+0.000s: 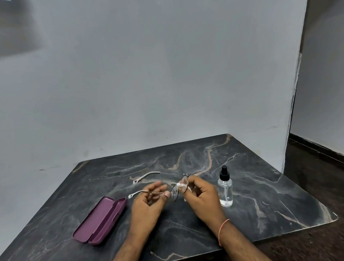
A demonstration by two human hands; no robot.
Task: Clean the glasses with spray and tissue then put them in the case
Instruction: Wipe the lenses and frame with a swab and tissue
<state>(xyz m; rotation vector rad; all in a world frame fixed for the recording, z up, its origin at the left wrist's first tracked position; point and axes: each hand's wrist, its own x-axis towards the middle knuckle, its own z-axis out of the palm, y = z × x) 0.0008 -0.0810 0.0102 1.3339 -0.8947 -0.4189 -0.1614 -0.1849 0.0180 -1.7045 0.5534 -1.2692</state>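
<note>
Thin-framed glasses with clear lenses and white-tipped arms are held just above the dark marble table. My left hand pinches the near arm and the left lens edge. My right hand grips a small white tissue pressed against the right lens. One white arm tip pokes out left of my left hand; the other arm stretches toward the table's back. An open purple case lies to the left. A clear spray bottle with a black cap stands upright right of my right hand.
A pale wall rises directly behind the table. Its corner edge stands at the right, with dark floor beyond the table's right edge. An orange thread circles my right wrist.
</note>
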